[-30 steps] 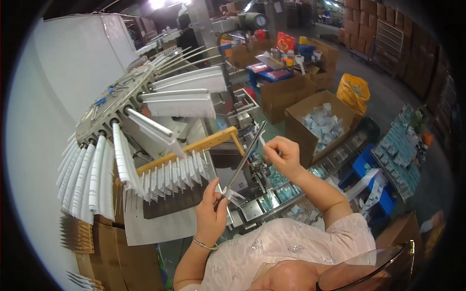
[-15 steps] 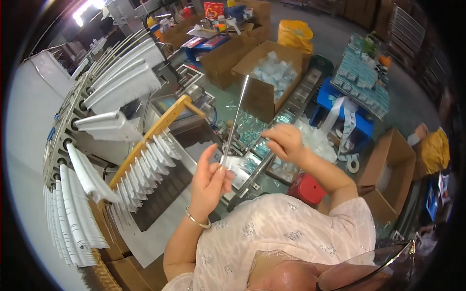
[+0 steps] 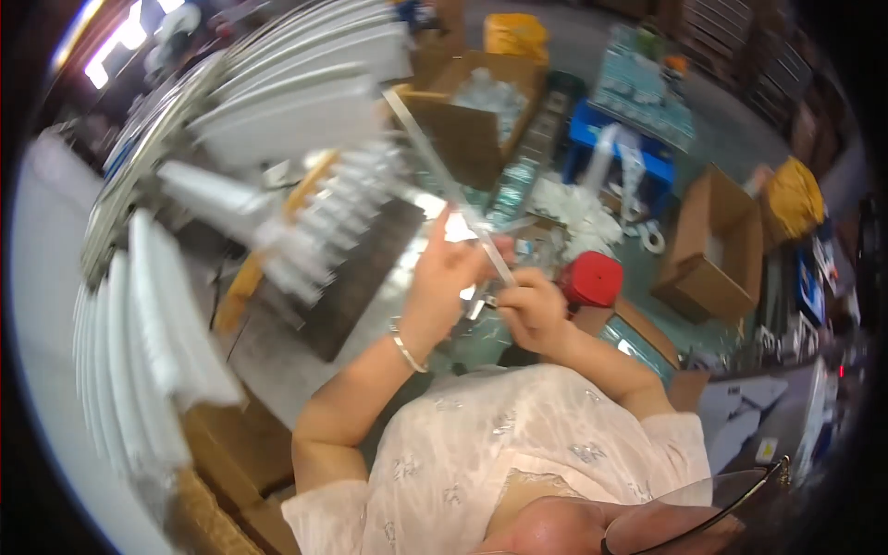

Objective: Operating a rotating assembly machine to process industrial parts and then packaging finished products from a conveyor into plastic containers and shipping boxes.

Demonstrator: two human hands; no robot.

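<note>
A long, thin pale rod (image 3: 424,146) slants up and leftward from between my hands, smeared by motion. At its lower end, the fingers of my right hand (image 3: 535,310) are pinched together on it. My left hand (image 3: 444,285), a bangle on its wrist, is around the rod just above, index finger raised and the other fingers curled. Its fingertips are blurred and partly behind the rod. Beyond the hands lies a metal track (image 3: 507,205) with shiny teal packets. A red lidded container (image 3: 592,280) stands to the right of my right hand.
White sheets hang from a curved rack (image 3: 157,157) on the left. Beside it is a yellow bar (image 3: 242,289) with white pieces. A carton (image 3: 462,143) of packets stands ahead; a blue stool (image 3: 585,139) and an open carton (image 3: 712,250) are at right.
My right hand has come down and inward and now grips the rod's lower end. The rod has swung from upright to a leftward slant. The whole view has shifted, with the rack nearer.
</note>
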